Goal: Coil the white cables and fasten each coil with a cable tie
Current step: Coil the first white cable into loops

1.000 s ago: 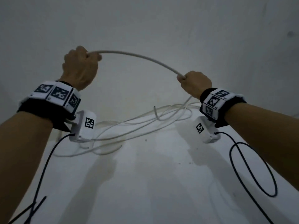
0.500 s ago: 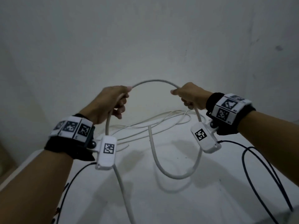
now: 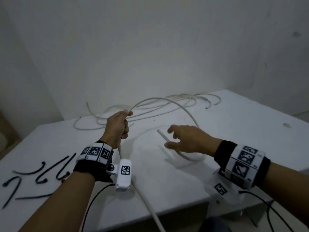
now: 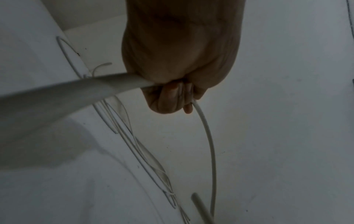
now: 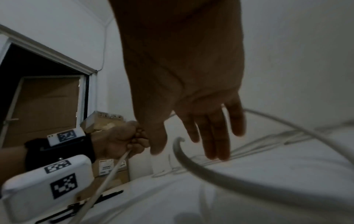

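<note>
**Right hand lets go of the cable; left hand keeps the loop**

Half a second ago both hands held the thick white cable high in front of the wall; now they are down over the white table (image 3: 167, 190), and the view takes in much more of its top.

Nearest, at 8 o'clock on the table, lie several black cable ties (image 3: 38, 178), which the earlier frames barely showed. Just beyond, the left hand (image 3: 117, 128) is still clenched around the thick white cable (image 3: 184, 108): one run drops from the fist past the wrist camera and off the near edge at 6 o'clock, the other arcs up and over toward 2 o'clock.

The right hand (image 3: 189, 141) has released its grip. Its fingers (image 5: 216, 136) are spread and relaxed, hovering over the cable's free end (image 3: 163, 135), which pokes up just beside the thumb; whether skin touches it is hard to say through the motion blur.

Farthest, from 11 to 1 o'clock near the wall, the thinner white cables (image 3: 150, 106) lie in a loose tangle on the table, much as before.
</note>
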{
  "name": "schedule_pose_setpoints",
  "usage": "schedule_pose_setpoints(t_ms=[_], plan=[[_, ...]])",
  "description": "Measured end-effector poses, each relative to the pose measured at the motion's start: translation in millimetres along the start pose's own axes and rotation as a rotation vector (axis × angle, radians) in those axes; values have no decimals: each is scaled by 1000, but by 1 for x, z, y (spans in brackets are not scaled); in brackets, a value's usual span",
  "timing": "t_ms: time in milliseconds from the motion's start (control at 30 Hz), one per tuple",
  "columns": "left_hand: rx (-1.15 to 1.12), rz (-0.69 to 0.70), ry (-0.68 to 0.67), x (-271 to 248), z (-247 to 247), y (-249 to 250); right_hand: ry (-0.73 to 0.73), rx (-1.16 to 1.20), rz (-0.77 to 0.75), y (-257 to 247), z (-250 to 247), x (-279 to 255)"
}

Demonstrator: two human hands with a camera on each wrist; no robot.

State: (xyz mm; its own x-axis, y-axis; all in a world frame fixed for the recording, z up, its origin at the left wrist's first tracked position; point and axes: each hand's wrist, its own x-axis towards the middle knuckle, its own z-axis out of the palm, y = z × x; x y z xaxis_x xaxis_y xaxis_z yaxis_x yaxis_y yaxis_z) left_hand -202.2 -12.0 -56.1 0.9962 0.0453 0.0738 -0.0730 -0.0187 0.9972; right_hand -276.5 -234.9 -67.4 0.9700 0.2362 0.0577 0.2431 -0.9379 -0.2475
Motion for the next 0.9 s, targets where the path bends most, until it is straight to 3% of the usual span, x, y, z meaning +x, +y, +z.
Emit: schedule_pose_setpoints(t_ms=[67, 100, 267, 500, 667, 833, 900], plan=[[-7, -41, 12, -7, -6, -7, -290, -44, 48, -5, 18, -4], [-1, -70, 16, -10, -10, -7, -302, -101, 38, -6, 26, -3], [246, -161, -104, -12, -33, 4, -226, -180, -43, -9, 39, -4], [687, -44, -243, -6, -22, 31, -296, -158, -139, -12, 36, -4], [728, 68, -287, -1, -1, 21, -233, -96, -156, -25, 31, -6], [556, -35, -394, -23, 5, 8, -38, 188, -28, -34, 31, -4], [593, 62, -371, -29, 4, 7, -3, 264, -12, -42, 37, -7]])
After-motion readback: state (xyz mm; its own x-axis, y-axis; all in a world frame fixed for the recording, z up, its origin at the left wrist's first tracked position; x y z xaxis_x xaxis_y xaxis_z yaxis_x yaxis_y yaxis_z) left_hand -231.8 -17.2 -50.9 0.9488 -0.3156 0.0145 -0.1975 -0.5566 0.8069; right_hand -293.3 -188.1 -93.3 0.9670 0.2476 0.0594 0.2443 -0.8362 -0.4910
